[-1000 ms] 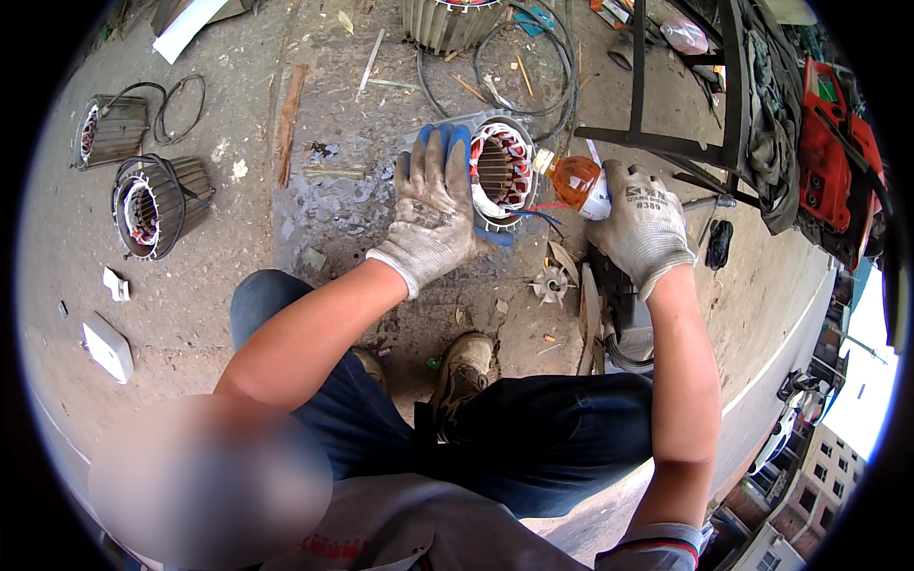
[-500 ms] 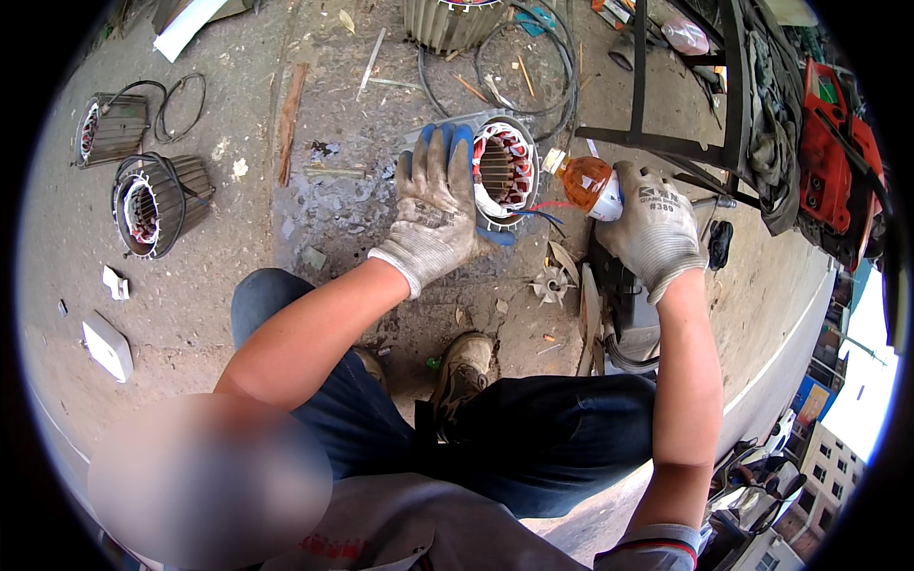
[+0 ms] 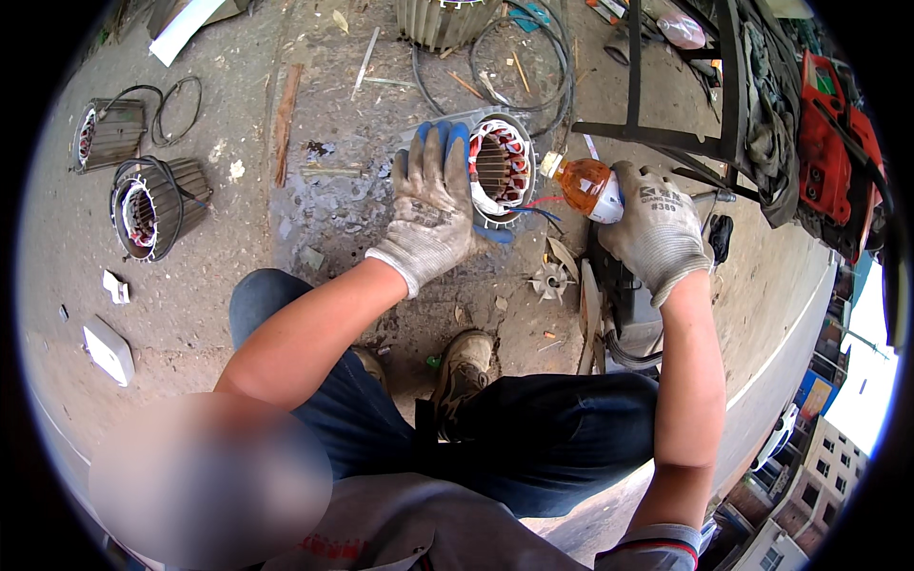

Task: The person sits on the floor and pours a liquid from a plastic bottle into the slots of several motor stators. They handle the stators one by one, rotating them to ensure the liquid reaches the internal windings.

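Observation:
My left hand, in a grey glove with blue fingertips, holds the side of a motor stator, whose ringed end with white wrapping and red and dark windings faces up. Red and blue wires come from its lower edge. My right hand, also gloved, is wrapped round a clear bottle of orange-brown liquid, tilted with its pale capped or open top pointing at the stator's right rim; I cannot tell which.
Motor housings lie at left and top, with coiled cables. A black metal frame and a red machine stand at right. A fan, wood strip and scraps lie on the ground.
My right hand and the bottle have shifted slightly right, a little away from the stator. My left hand stays on the stator, almost unmoved.

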`<state>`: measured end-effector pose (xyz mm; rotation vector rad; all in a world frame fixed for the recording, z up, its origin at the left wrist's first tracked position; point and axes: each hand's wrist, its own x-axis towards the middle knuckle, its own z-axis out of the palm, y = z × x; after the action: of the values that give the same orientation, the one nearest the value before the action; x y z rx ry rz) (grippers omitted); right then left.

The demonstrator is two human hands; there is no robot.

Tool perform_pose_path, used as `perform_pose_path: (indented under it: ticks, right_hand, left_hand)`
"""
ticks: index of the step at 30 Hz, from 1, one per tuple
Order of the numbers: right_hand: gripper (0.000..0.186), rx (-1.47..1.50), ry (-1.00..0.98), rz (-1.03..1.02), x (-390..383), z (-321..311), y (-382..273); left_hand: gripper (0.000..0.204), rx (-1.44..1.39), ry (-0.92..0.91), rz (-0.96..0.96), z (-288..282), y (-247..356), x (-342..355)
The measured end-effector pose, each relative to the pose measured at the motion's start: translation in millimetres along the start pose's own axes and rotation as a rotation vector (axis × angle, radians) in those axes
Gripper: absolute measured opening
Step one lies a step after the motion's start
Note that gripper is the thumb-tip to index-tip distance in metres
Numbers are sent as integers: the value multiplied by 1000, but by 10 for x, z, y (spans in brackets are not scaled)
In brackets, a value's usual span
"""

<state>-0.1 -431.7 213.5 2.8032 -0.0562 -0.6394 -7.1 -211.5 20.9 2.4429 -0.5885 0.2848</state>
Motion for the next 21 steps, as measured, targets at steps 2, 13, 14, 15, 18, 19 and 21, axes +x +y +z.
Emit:
perform_pose_path:
  ticks: [2, 13, 14, 15, 18, 19, 21]
  right_hand:
    - [47, -4, -12, -1, -11, -13, -3]
    - [49, -1, -69, -16, -48, -18, -5]
    - [49, 3, -62, -11, -58, -12, 6]
    - [49, 8, -55, -7, -67, -1, 18]
    - [48, 16, -1, -13, -68, 17, 32]
    - [48, 19, 23, -17, -64, 22, 34]
    - [47, 16, 2, 1, -58, 2, 35]
  left_hand:
    - [147, 2, -7, -5, -2, 4, 2]
    - [147, -48, -96, -32, -31, 21, -3]
    - [147, -49, -91, -29, -27, 27, -3]
    - [147, -49, -85, -28, -22, 31, -6]
    - [148, -48, -70, -19, -22, 35, -10]
    - [148, -47, -65, -15, -26, 34, -13]
    - [148, -16, -31, -4, -18, 25, -8]
